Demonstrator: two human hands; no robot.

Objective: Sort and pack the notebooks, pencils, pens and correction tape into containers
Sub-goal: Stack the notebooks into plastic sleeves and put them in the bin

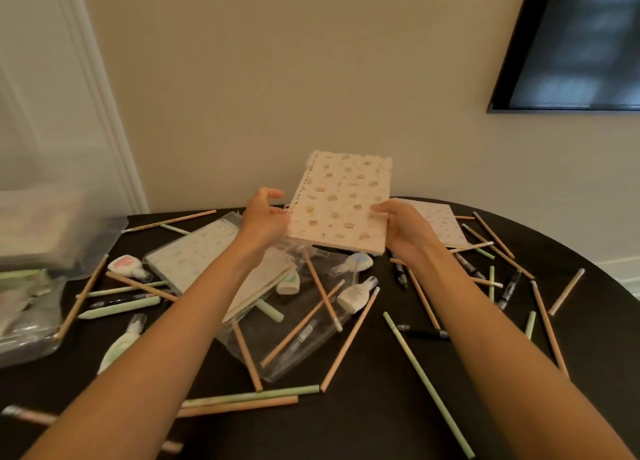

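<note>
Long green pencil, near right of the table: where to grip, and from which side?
Pinch the long green pencil at mid-shaft from above, with the fingers across its length. It lies flat on the table and alone at that point, with bare tabletop to its left. Its far end sits close to a black pen, so that end is more crowded.

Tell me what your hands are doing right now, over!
Holding patterned notebook above table, left grip and right grip on its sides. Below it clear pouch, pencils lying across. Over.
</note>
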